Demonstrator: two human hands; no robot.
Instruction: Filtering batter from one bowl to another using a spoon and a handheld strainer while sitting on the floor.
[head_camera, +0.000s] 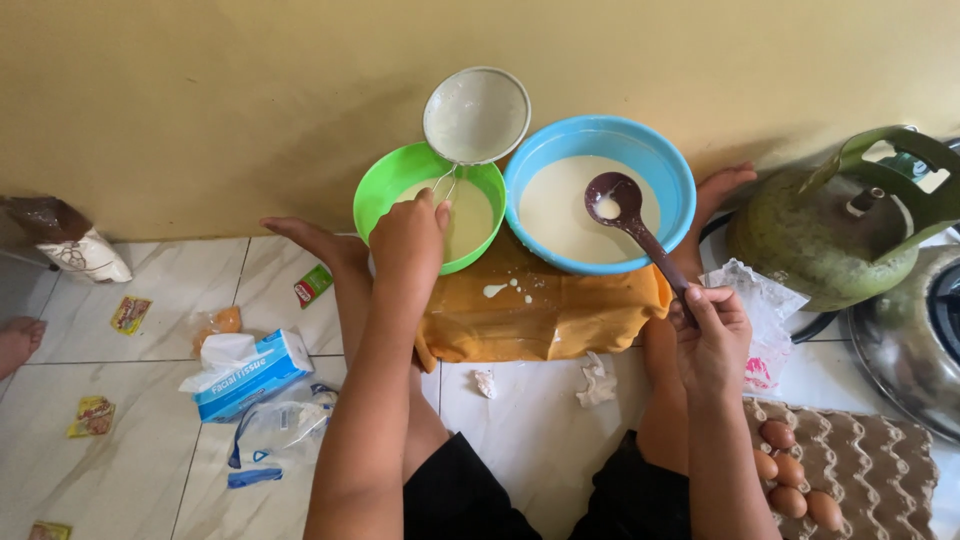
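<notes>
My left hand (408, 238) grips the wire handle of a round metal sieve (476, 115), held tilted above the far rim of a green bowl (379, 192) with pale batter in it. My right hand (709, 322) holds the handle end of a dark brown ladle (625, 206). The ladle's scoop hangs over a blue bowl (655, 165) full of the same pale batter and carries a little of it. Both bowls stand on an orange cloth (545, 315) spattered with batter drops, between my bare legs on the tiled floor.
A green gas cylinder (835, 230) and a metal stove (915, 340) stand at the right, with a cardboard egg tray (870, 465) holding several brown eggs below. A tissue box (245, 372), plastic bags, small sachets and crumpled tissues (597, 383) lie on the floor. Another person's foot (18, 340) shows at far left.
</notes>
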